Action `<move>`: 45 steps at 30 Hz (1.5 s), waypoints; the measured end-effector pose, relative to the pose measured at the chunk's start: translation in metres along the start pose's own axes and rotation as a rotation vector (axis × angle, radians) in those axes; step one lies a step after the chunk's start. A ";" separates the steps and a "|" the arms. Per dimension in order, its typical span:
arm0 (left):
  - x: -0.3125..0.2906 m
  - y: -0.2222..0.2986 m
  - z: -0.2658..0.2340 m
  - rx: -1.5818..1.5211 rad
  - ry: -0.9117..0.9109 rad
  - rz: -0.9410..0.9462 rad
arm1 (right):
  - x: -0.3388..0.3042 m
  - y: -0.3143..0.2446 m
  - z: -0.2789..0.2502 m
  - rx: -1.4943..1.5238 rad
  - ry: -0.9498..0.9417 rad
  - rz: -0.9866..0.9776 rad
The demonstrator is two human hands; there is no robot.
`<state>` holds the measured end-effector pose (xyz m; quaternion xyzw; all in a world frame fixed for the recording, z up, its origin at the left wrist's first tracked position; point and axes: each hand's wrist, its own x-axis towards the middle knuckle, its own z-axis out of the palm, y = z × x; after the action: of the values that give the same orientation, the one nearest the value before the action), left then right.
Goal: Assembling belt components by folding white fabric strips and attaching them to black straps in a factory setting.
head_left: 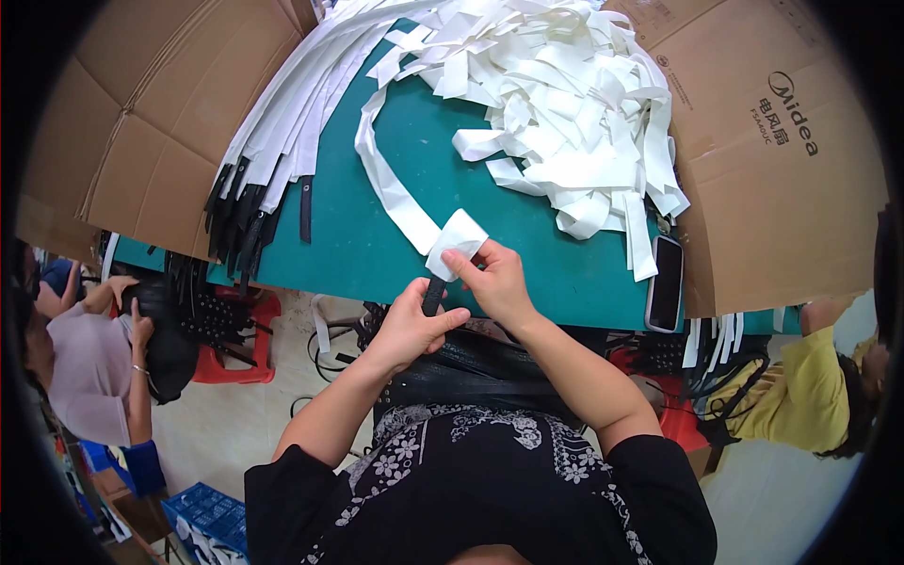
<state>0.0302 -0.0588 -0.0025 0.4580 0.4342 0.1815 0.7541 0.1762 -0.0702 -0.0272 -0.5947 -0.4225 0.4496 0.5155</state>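
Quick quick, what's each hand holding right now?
Left hand: closed, holding a black strap.
Right hand: closed, pinching a white strip at the strap's upper end.

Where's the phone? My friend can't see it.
Find the flat green table, then its right side, by the brown cardboard. Below the heaped white strips lies the black-screened, pale-rimmed rectangular phone: unlike them, it's dark and glossy.

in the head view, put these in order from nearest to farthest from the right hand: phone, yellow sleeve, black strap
From the right hand:
1. Black strap: just to its left, in the left hand.
2. Phone: to its right, near the table's front edge.
3. Yellow sleeve: far right, on a co-worker.
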 end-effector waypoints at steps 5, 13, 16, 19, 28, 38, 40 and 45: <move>0.010 0.006 0.000 0.070 -0.049 -0.015 | 0.001 -0.001 -0.006 0.147 -0.051 0.110; 0.017 -0.013 0.002 0.522 0.131 0.293 | 0.006 0.005 -0.012 0.302 -0.098 0.376; 0.014 -0.011 0.005 0.344 0.141 0.183 | 0.007 0.013 -0.011 0.281 -0.088 0.312; 0.012 -0.009 -0.002 0.231 0.073 0.069 | 0.006 0.013 -0.012 0.241 -0.154 0.120; 0.017 -0.006 -0.004 0.242 0.038 0.070 | 0.007 0.001 -0.012 0.135 -0.264 0.284; 0.011 -0.009 -0.017 0.238 -0.109 0.389 | 0.005 -0.004 -0.016 0.228 -0.307 0.307; 0.003 -0.017 -0.036 0.464 -0.136 0.358 | 0.017 -0.014 -0.029 0.260 -0.237 0.311; -0.006 0.032 -0.017 0.225 -0.091 0.414 | 0.066 -0.061 -0.031 0.278 -0.226 0.154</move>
<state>0.0169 -0.0378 0.0245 0.6260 0.3142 0.2619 0.6640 0.2200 -0.0072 0.0292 -0.4941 -0.3648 0.6056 0.5059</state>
